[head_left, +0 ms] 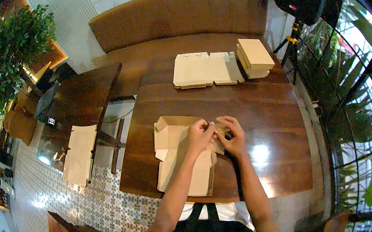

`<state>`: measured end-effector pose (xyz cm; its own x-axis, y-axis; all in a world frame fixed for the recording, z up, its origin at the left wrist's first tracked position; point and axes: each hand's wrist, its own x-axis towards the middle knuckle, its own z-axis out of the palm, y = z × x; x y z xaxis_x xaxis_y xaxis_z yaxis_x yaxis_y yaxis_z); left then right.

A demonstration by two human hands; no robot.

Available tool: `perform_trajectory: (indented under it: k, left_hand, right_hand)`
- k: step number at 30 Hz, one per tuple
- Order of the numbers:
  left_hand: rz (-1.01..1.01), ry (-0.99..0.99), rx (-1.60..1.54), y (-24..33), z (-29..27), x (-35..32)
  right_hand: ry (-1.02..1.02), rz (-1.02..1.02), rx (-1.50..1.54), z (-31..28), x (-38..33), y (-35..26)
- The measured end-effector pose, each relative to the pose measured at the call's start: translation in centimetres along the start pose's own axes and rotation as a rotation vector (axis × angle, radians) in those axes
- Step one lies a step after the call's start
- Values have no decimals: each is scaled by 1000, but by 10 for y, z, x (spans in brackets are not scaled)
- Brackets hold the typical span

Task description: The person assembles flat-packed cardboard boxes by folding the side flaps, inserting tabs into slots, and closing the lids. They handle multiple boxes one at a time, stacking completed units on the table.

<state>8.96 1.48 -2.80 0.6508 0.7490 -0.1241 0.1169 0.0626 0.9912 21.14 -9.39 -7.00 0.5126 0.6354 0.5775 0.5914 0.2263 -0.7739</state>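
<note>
A partly folded brown cardboard box (pixel 186 172) lies near the front edge of the wooden table, its lid panel spread toward me. Its far left side flap (pixel 162 131) stands up. At the box's far right corner, my left hand (pixel 200 135) has its fingers bent and pinched on a cardboard flap. Close beside it, my right hand (pixel 234 140) also pinches the flap (pixel 220 131) between thumb and finger, other fingers curled above. My hands partly hide that corner.
Flat cardboard box blanks (pixel 206 71) lie stacked farther back on the table (pixel 271 113). Folded boxes (pixel 255 57) are piled beside them. Another cardboard piece (pixel 80 153) rests on the left table's edge. A brown bench (pixel 185 12) lines the wall; a tripod (pixel 292 41) stands back right.
</note>
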Motion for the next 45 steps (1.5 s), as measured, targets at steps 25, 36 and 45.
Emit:
perform_trajectory:
  k: [25, 36, 45]
  left_hand:
    - [-229, -29, 811, 34, 7, 29]
    - [322, -45, 780, 2, 1, 29]
    - [256, -4, 233, -21, 3, -18]
  right_hand:
    - [35, 251, -338, 0, -5, 16]
    - [65, 472, -120, -6, -2, 16]
    - [9, 493, 247, -10, 1, 10]
